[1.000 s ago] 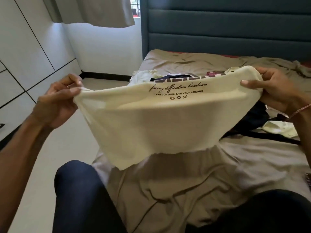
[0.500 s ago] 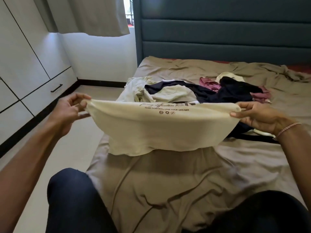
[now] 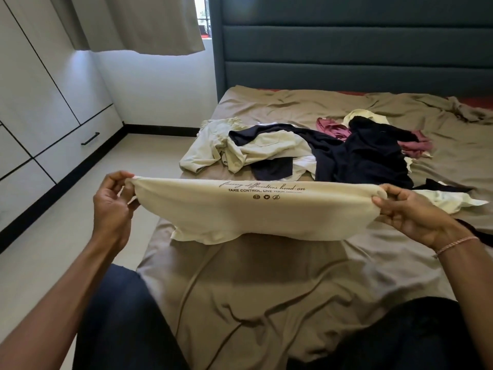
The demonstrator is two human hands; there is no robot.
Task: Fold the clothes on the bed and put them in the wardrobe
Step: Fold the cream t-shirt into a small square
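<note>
— Shirt first: where is the cream T-shirt (image 3: 248,212) held?

— It is held stretched between the two hands, low over the near part of the bed (image 3: 266,295). Its lower left corner appears to be resting on the brown sheet. The printed lettering is turned upward along the far edge.

— How are the hands set?

— The left end is pinched by the left hand (image 3: 113,206) between thumb and fingers. The right end is gripped the same way by the right hand (image 3: 410,214). Nothing else is held.

— Which way is the long axis laid?

— It runs left to right, across the body. The taut edge is on the far side, and the loose cloth is hung toward the near side.

— Is one hand nearer?

— Neither; both are held at about the same reach, well apart. The coming move is therefore judged to be a straight lowering onto the bare sheet below, with no swing to either side.

— What must be cleared?

— The unfolded pile (image 3: 320,153) is seen just beyond the shirt, slightly right. The shirt is best set down short of it.

— And the wardrobe (image 3: 40,102)?

— It is seen on the left, across the floor, so it is nearer to the left hand for the later carry.
</note>
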